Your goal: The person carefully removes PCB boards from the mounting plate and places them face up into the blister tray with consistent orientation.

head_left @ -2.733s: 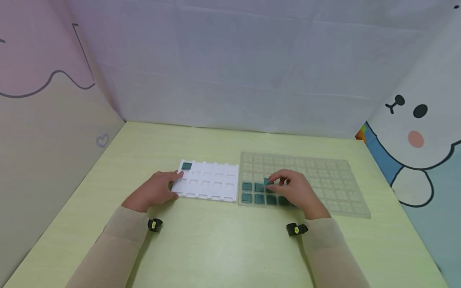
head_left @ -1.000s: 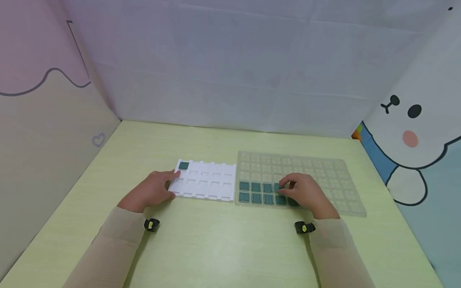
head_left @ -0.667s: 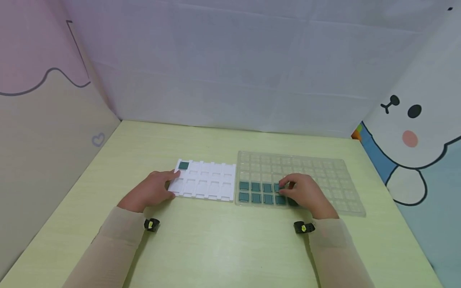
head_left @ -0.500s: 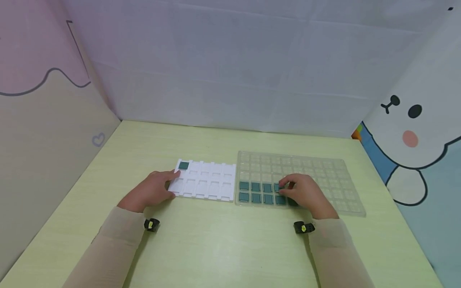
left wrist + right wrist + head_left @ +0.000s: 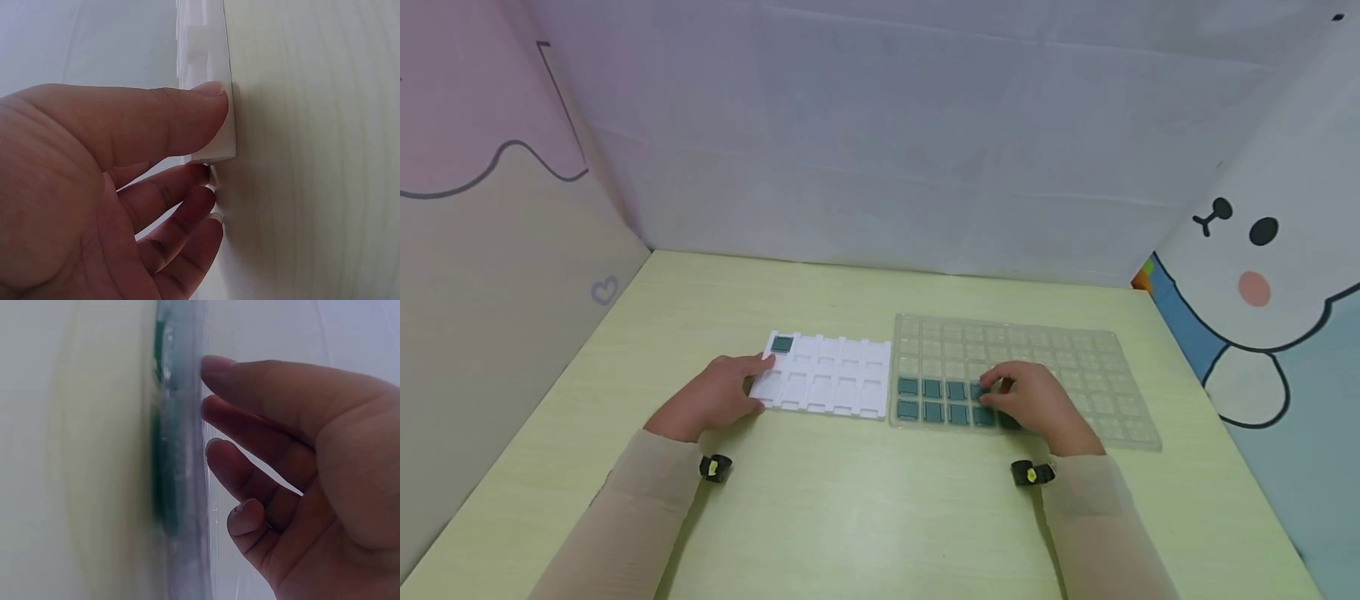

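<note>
My left hand (image 5: 722,393) grips the left end of a white compartment tray (image 5: 838,408), its thumb pressed along the tray's side in the left wrist view. One dark green chip (image 5: 782,344) sits in that tray's far left pocket. My right hand (image 5: 1026,396) is over a clear plastic tray (image 5: 1097,358), pinching a green chip (image 5: 976,390) at the fourth pocket of the second row from the front, and partly covers it. Green chips with pin-like edges (image 5: 932,389) fill the pockets left of it and the front row. The right fingertips (image 5: 215,365) are right at the clear tray's surface.
Both trays lie side by side on a pale wooden table (image 5: 850,517), the white one on the left. A white cloth backdrop (image 5: 880,150) stands behind, with cartoon-printed panels (image 5: 1262,317) at the sides.
Since the oldest frame, my right hand has moved one pocket right; the chip it held raised now lies in the third pocket. Over the last second both hands stay nearly still.
</note>
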`<state>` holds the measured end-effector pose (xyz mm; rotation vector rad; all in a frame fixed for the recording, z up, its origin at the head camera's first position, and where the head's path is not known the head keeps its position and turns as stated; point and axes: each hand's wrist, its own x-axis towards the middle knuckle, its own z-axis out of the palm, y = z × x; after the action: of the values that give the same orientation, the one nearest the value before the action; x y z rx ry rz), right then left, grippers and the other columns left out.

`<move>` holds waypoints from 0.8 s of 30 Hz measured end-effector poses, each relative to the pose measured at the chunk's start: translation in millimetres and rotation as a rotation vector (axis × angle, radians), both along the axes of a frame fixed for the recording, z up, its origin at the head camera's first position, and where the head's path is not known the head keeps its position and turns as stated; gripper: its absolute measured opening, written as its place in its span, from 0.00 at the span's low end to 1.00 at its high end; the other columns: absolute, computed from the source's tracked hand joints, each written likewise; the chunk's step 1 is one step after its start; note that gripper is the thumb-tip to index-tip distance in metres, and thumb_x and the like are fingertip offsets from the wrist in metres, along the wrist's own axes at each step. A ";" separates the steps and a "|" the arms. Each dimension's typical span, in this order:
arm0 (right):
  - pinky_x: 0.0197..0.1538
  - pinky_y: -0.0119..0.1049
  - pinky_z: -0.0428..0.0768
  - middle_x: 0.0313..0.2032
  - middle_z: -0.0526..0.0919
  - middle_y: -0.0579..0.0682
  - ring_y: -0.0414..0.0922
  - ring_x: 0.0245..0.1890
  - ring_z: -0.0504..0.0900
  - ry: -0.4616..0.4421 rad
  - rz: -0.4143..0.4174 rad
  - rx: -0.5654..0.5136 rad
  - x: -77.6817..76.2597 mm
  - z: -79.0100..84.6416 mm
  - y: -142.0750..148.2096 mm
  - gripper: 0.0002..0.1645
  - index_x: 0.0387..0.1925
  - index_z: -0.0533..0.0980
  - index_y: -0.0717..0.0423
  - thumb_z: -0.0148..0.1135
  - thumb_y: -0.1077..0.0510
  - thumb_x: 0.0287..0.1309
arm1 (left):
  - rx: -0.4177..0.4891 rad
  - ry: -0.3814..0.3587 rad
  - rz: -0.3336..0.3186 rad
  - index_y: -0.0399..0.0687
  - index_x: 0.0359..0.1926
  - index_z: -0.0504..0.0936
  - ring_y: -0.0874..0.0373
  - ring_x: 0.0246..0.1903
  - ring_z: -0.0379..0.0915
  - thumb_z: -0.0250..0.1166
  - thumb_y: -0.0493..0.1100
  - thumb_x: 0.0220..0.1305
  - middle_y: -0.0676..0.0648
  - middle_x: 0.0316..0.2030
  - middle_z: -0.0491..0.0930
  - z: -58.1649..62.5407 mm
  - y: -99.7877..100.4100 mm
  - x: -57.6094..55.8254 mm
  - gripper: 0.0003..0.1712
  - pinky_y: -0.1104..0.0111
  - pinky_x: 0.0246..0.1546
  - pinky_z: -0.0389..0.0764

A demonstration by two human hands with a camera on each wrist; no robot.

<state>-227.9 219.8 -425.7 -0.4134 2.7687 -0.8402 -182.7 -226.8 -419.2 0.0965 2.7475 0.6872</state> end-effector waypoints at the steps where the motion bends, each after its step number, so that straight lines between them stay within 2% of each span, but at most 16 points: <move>1: 0.30 0.38 0.74 0.36 0.79 0.42 0.43 0.30 0.74 0.000 0.001 -0.001 -0.1 0.2 -0.3 0.09 0.37 0.82 0.43 0.69 0.52 0.51 | 0.001 0.001 -0.001 0.49 0.70 0.59 0.41 0.63 0.55 0.69 0.38 0.53 0.39 0.68 0.57 -0.1 -0.3 -0.1 0.44 0.50 0.56 0.66; 14: 0.30 0.38 0.74 0.35 0.78 0.45 0.44 0.30 0.74 -0.006 -0.002 -0.023 0.3 1.2 -0.7 0.09 0.39 0.81 0.44 0.67 0.51 0.54 | -0.003 0.054 -0.035 0.46 0.69 0.60 0.39 0.64 0.54 0.69 0.36 0.52 0.39 0.67 0.59 1.0 -2.0 1.7 0.43 0.51 0.56 0.66; 24: 0.29 0.40 0.73 0.34 0.77 0.44 0.45 0.30 0.73 0.033 0.008 -0.087 0.0 8.4 -12.0 0.13 0.44 0.80 0.44 0.64 0.49 0.57 | -0.011 0.033 -0.025 0.47 0.69 0.60 0.41 0.60 0.58 0.69 0.37 0.53 0.38 0.66 0.60 2.9 -0.2 2.6 0.43 0.52 0.52 0.68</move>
<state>-227.9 207.8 -417.3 -0.4574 2.7663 -0.9625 -180.1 -227.0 -416.3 0.1402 2.7763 0.6694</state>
